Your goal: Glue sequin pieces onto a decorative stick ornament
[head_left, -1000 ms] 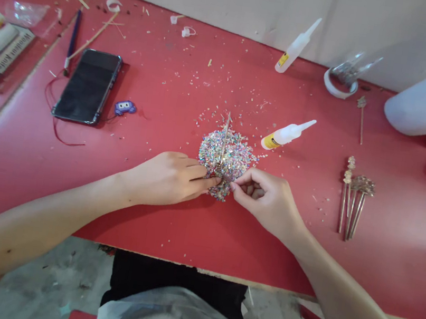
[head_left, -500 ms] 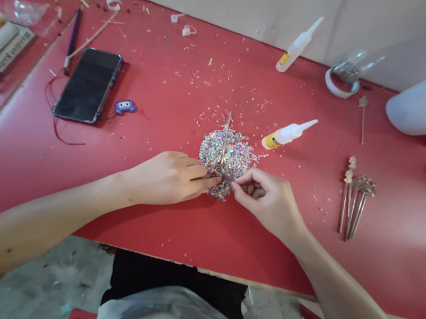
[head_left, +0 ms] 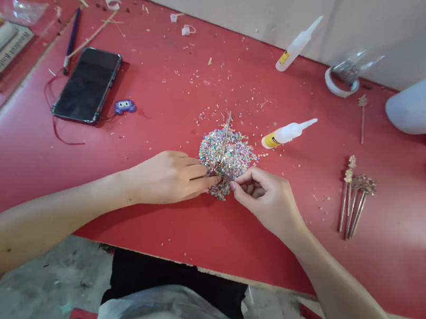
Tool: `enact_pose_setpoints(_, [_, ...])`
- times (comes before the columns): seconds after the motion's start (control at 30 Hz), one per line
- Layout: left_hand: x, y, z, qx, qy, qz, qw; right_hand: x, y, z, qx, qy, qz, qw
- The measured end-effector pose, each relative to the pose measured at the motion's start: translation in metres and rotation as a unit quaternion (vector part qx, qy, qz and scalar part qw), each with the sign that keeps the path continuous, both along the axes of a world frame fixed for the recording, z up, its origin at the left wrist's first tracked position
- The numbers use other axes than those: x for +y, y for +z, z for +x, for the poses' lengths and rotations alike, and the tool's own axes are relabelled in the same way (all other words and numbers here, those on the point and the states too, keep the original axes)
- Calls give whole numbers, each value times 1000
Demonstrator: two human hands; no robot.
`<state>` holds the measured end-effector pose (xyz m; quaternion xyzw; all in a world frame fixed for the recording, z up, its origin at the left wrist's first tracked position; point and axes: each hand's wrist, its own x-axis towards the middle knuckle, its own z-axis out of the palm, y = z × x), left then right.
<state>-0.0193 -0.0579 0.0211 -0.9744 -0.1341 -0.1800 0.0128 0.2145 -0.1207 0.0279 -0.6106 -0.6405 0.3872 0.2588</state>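
Observation:
A heap of glittery sequins (head_left: 227, 154) lies in the middle of the red table (head_left: 171, 222). A thin wooden stick (head_left: 225, 137) lies across the heap, pointing away from me. My left hand (head_left: 168, 177) rests on the table at the heap's near edge, its fingers pinched on the stick's near end. My right hand (head_left: 267, 197) comes in from the other side, thumb and forefinger pinched together next to the same end. What sits between those fingertips is too small to make out.
A glue bottle (head_left: 287, 133) lies just right of the heap; another glue bottle (head_left: 297, 45) leans at the wall. Several finished decorated sticks (head_left: 353, 202) lie at right. A black phone (head_left: 88, 85) with a purple charm (head_left: 125, 107) lies at left, near a pen (head_left: 71, 40).

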Motion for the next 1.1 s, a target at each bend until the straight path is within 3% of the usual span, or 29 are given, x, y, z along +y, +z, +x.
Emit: enact_pose_setpoints(1.1, [4, 1, -2, -9, 8, 4, 1000, 1, 1, -1, 3, -4, -7, 1000])
